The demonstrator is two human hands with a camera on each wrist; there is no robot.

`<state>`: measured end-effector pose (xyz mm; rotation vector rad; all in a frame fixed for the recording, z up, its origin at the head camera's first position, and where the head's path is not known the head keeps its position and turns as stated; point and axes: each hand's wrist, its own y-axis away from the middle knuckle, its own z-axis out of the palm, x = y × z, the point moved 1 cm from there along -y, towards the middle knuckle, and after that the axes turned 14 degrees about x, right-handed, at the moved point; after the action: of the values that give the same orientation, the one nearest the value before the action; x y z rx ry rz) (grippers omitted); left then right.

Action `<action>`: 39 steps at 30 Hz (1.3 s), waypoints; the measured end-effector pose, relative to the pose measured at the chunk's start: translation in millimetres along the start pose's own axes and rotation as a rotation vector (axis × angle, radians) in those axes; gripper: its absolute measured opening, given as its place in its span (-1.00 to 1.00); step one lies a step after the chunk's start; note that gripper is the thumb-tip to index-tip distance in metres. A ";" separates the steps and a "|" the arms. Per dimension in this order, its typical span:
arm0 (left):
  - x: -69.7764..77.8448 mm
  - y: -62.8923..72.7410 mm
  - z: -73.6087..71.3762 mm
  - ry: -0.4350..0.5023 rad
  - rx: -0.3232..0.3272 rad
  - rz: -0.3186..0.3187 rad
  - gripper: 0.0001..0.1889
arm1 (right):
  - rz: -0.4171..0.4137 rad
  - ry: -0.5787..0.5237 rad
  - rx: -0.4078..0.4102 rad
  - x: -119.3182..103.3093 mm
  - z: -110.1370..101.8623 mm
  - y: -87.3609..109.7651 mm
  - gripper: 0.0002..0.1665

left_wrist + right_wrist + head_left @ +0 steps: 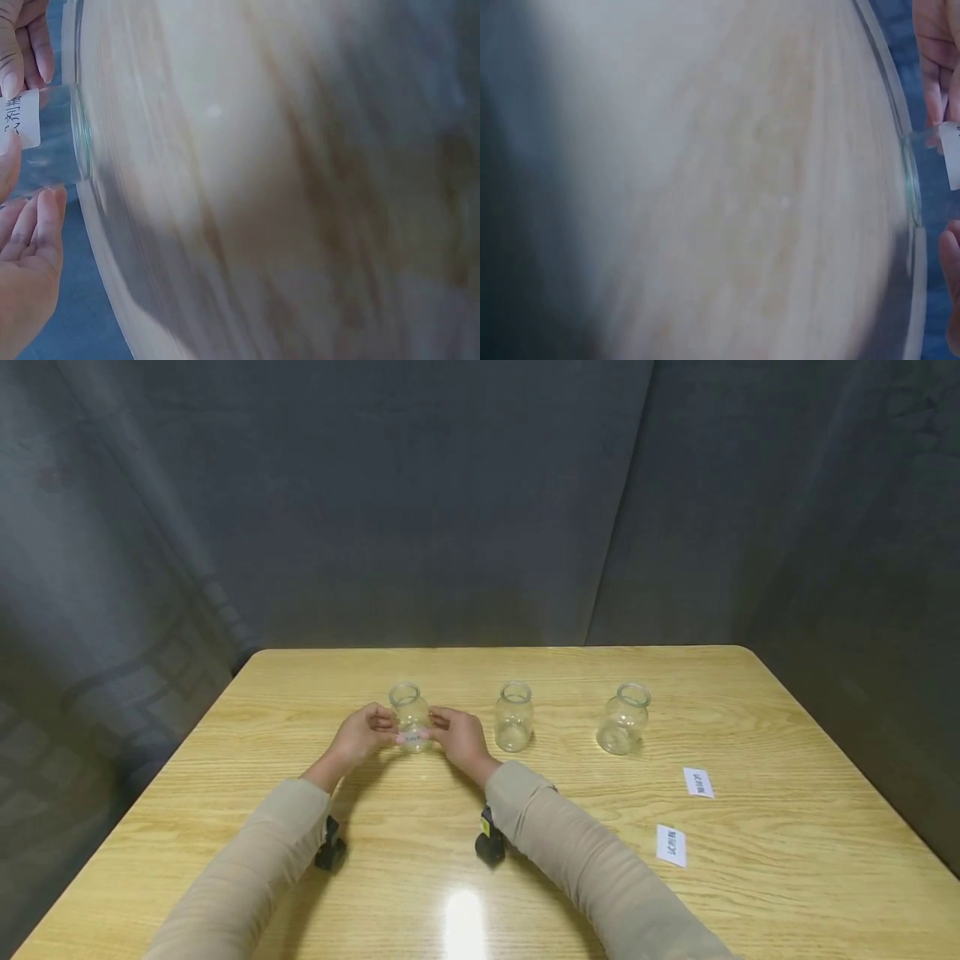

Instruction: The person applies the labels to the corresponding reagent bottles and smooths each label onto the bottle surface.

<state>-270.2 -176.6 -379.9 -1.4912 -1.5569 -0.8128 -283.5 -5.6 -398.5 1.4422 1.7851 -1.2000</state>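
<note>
A clear glass jar (406, 693) stands upright at the left of a row on the wooden table, with a white label (28, 120) bearing dark writing on its front. From the left, my left hand (365, 735) holds the jar, its thumb at the label's left end and its fingers along the glass. My right hand (461, 739) grips the opposite side, thumb at the label's other end. Only part of the label (951, 156) shows in the right wrist view, at the edge near the jar's base (911, 180).
Two more glass jars stand to the right, one in the middle (513, 718) and one farther over (624, 720). Two white labels lie on the right side of the table, one farther back (698, 782) and one nearer (671, 846). A dark curtain (420, 510) hangs behind the table.
</note>
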 end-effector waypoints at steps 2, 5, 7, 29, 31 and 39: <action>2.0 0.6 0.2 -0.002 0.005 0.001 -0.60 | 0.000 -0.001 0.004 -0.8 -1.3 -0.1 -0.45; 4.1 1.3 0.5 -0.017 0.012 0.010 -0.61 | 0.011 -0.005 0.000 -2.8 -3.6 -0.2 -0.46; 5.1 1.8 1.1 -0.019 0.015 0.020 -0.60 | 0.016 -0.010 -0.006 -4.2 -5.0 -0.7 -0.47; 9.4 26.3 -8.8 0.017 0.020 -0.013 -0.49 | -0.002 0.029 -0.046 -11.1 -33.1 12.9 -0.68; 11.6 30.0 -10.7 0.021 0.022 -0.013 -0.49 | -0.007 0.015 -0.054 -11.9 -35.9 15.7 -0.68; 22.8 43.2 -11.7 0.069 0.002 -0.030 -0.53 | -0.033 -0.023 -0.095 -13.8 -54.5 27.6 -0.67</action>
<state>-225.3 -172.2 -358.0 -1.4263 -1.5323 -0.8706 -247.0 36.8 -370.5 1.3448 1.8322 -1.1273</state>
